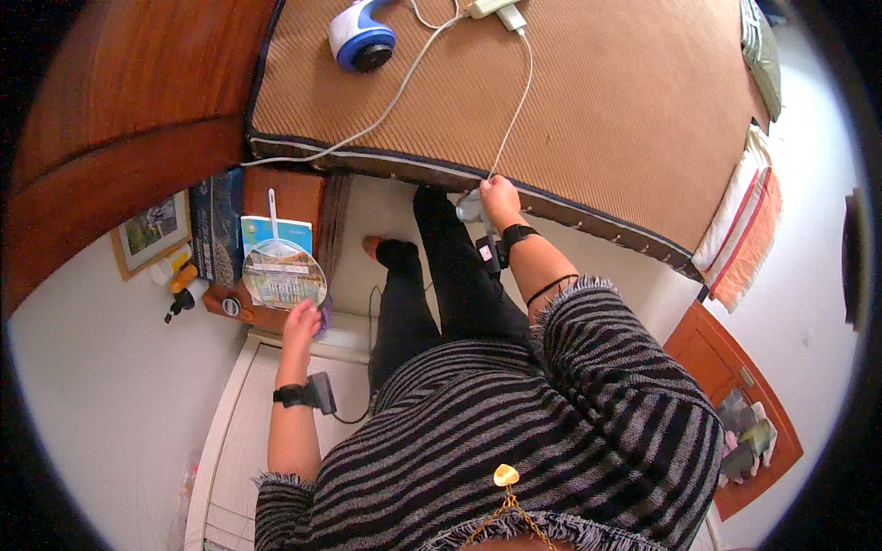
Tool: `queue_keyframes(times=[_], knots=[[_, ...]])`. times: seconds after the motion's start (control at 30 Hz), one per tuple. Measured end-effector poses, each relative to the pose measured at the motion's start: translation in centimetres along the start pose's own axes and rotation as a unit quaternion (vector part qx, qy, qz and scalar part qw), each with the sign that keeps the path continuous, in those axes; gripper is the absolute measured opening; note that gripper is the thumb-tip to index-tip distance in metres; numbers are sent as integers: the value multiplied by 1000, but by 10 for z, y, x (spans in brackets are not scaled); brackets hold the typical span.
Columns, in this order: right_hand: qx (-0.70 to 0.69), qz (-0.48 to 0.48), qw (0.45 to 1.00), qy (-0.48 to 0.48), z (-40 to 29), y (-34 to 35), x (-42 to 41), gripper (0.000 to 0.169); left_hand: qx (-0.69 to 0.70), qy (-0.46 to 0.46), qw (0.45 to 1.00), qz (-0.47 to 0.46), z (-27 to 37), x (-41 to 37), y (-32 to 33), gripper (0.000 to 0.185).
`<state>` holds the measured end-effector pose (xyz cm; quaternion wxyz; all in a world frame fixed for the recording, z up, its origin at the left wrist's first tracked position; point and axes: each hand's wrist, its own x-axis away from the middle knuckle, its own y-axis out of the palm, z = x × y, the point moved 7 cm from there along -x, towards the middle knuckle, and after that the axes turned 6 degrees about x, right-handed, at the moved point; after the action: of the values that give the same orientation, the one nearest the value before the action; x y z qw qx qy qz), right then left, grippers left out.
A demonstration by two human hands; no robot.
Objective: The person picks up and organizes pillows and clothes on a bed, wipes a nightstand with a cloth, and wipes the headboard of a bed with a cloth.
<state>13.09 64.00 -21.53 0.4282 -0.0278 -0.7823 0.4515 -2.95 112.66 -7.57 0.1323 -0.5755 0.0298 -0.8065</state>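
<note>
At the edge of the mattress (620, 103), my right hand (501, 198) is closed around the lower end of a thin white cable (521, 93). Below that palm a pale, crumpled item (470, 206), perhaps cloth, is partly hidden; whether the hand also grips it is unclear. The cable runs up to a white plug (510, 18) in a power strip (486, 5). My left hand (302, 324), fingers loosely bent, hangs at the lower rim of a round hand fan (284, 277); contact cannot be made out. Under the fan is a blue booklet (296, 231).
A blue-and-white handheld massager (362, 41) rests on the mattress. To the left are a wooden nightstand (275, 182), a framed picture (153, 231), bottles (180, 275) and a white cabinet (275, 406). A striped towel (741, 220) hangs over the mattress's right corner.
</note>
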Motion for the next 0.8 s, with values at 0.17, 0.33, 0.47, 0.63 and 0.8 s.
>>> queue_keyframes(times=[0.17,0.33,0.47,0.63,0.8], knots=[[-315,-349,882,-12,-85,-12,30,33,-172,195,957,-128,115,4,136,53],[-546,-509,666,-8,-196,-109,66,32,-299,533,788,-73,235,53,258,59],[-625,-558,538,-86,-247,-174,63,32,-146,373,887,-228,289,30,276,27],[-374,-307,856,-180,-226,-154,-36,41,-22,446,895,8,344,13,181,40],[-72,117,984,-111,-149,-173,-171,63,-110,383,916,48,291,-17,127,54]])
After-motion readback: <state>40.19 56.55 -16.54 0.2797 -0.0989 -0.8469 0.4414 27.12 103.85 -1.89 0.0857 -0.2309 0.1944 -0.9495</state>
